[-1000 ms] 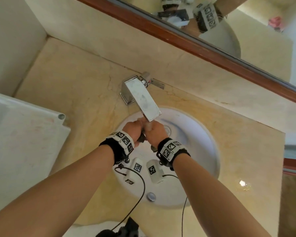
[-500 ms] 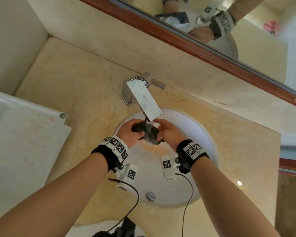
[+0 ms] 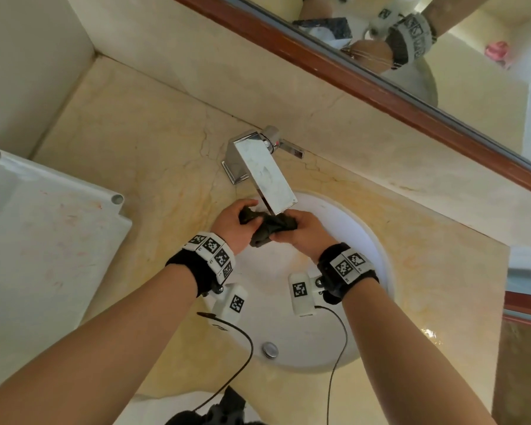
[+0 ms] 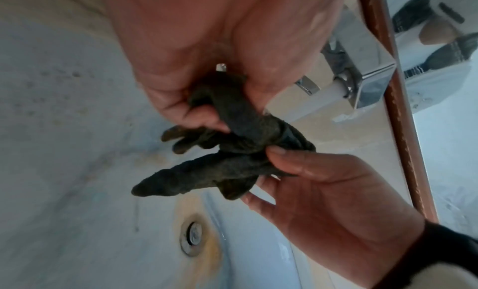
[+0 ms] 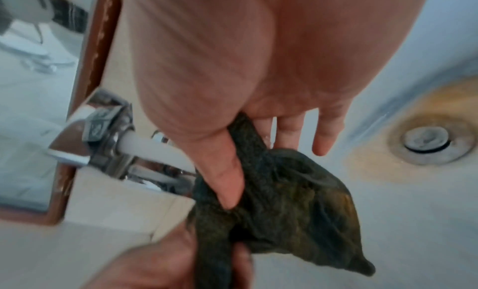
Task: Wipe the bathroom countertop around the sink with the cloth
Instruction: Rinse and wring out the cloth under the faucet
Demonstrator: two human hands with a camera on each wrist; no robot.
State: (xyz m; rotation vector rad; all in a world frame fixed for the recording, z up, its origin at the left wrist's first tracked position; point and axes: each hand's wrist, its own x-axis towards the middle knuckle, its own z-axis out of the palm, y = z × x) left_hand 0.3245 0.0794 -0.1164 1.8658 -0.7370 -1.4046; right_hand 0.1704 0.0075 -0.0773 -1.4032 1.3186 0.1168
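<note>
Both hands, the left hand point(image 3: 232, 223) and right hand point(image 3: 304, 231), pinch the dark, twisted, wet-looking cloth point(image 3: 269, 227) over the white round sink point(image 3: 371, 240), so the beige marble table point(image 3: 129, 148) looks unwiped yet.

Bare countertop point(image 3: 141, 142) opens at ten o'clock of the sink point(image 3: 371, 240), hemmed by the wall and a white panel point(image 3: 52, 246) at nine. The faucet point(image 3: 258, 167) juts over the basin at twelve, its spout just above both hands, its lever point(image 3: 292, 150) behind. At three o'clock a bare strip runs to the counter's edge, a small puddle point(image 3: 429, 334) at four
</note>
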